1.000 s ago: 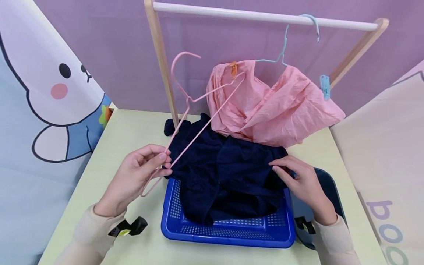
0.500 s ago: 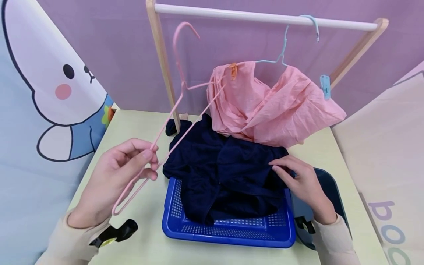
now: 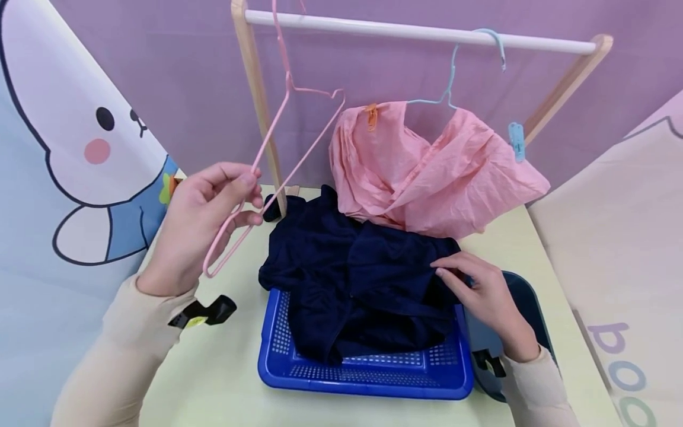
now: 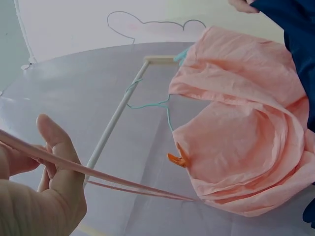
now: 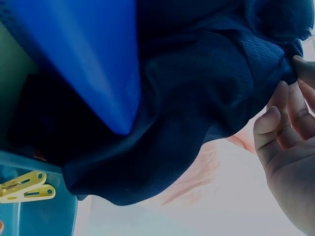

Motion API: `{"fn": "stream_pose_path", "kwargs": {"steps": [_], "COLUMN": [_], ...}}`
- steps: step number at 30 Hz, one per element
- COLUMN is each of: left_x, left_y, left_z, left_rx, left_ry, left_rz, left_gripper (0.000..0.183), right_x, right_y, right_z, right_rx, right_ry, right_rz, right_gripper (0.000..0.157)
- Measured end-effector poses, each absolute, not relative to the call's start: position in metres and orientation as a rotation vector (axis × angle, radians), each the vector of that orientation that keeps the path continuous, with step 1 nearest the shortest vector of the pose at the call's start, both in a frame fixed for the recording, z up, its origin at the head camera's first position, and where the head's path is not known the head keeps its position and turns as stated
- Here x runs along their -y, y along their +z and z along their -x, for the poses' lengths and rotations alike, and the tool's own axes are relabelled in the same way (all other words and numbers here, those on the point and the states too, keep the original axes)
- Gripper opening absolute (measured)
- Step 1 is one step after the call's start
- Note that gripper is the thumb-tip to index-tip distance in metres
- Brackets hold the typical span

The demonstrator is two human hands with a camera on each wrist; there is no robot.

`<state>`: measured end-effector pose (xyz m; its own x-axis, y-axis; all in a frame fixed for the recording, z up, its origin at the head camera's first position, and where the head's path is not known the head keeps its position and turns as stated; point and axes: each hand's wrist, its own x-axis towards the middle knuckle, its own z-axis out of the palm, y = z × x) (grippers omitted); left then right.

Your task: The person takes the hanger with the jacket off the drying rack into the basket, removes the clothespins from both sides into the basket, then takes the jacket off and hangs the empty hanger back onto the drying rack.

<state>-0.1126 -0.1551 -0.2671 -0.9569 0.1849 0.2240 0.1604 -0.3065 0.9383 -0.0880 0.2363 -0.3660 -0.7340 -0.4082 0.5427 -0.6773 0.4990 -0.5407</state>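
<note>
My left hand (image 3: 205,222) pinches a pink clothes hanger (image 3: 271,131) by one side, raised left of the drying rack; its hook reaches past the top of the head view. With thumb and fingertips, my right hand (image 3: 488,296) pinches the right edge of a dark navy garment (image 3: 368,279). That garment lies spread over a blue basket (image 3: 368,385) and the table behind it. In the right wrist view, the fingers (image 5: 290,108) grip a fold of the navy cloth (image 5: 197,98). A pink garment (image 3: 437,172) hangs behind on a light blue hanger (image 3: 447,89).
The rack's white bar (image 3: 405,31) spans the back between wooden posts. An orange clip (image 3: 372,117) and a blue clip (image 3: 516,142) hold the pink garment. Right of the basket stands a dark teal bin (image 3: 525,296); yellow clothes pegs (image 5: 24,187) lie inside.
My left hand first drew left and down, then rose with the pink hanger, whose hook now stands at the rack's bar height. My right hand keeps its pinch on the navy garment.
</note>
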Motion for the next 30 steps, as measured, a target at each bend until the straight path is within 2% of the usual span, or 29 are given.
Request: {"fn": "stream_pose_path", "kwargs": {"steps": [9,15,19,30], "left_x": [0.159,0.179,0.195,0.22], "left_y": [-0.278,-0.289,-0.298,-0.322], "left_z": [0.129,0.148,0.16,0.173], "left_rx": [-1.77,-1.522,-1.356,-1.325], "left_ry": [2.525,2.601,2.658,2.609], "left_rz": [-0.484,-0.506,-0.474,-0.505], "left_gripper": [0.03,0.022,0.018,0.018], "right_x": [-0.238,-0.24,-0.248,-0.256], "right_y": [-0.369,-0.373,-0.389,-0.403], "right_z": [0.088,0.09,0.097,0.101], "right_rx": [2.397,2.41,2.419,2.44], "right_ry": [1.1,1.104,1.102,1.088], "right_rz": [-0.903,-0.905,-0.9,-0.868], "right_gripper": [0.031,0.033,0.036,0.037]}}
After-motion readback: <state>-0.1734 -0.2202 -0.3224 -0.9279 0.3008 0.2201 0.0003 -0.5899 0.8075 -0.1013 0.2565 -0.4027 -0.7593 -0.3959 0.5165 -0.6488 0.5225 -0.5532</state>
